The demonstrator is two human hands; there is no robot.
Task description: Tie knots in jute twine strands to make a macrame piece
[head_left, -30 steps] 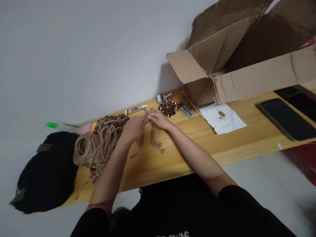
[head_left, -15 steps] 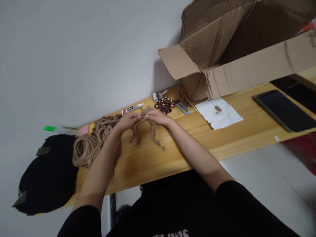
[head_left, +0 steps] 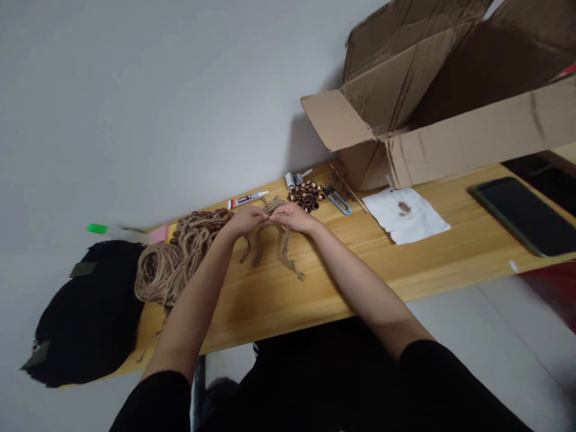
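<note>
Lengths of brown jute twine (head_left: 286, 252) hang from between my two hands, their loose ends lying toward me on the wooden table. My left hand (head_left: 248, 219) pinches the twine from the left. Close against it, my right hand (head_left: 292, 217) pinches the same bundle, fingertips nearly touching; the exact spot they grip is partly hidden. Left of my left wrist lies a coil of jute twine (head_left: 155, 270), with corded twine and brown beads (head_left: 202, 225) heaped behind it. Beyond my right hand sits a pile of dark brown rings (head_left: 306, 194).
A glue tube (head_left: 246, 200) lies near the wall, and blue snips (head_left: 338, 199) beside the rings. Farther right are a stained white tissue (head_left: 407, 216), a phone (head_left: 526, 213) and a large open cardboard box (head_left: 472, 153). A black cloth item (head_left: 92, 318) covers the left end.
My view has shifted slightly, so the table's things appear a little to the right and lower. Both hands keep their pinch on the twine, their fingertips slightly closer together.
</note>
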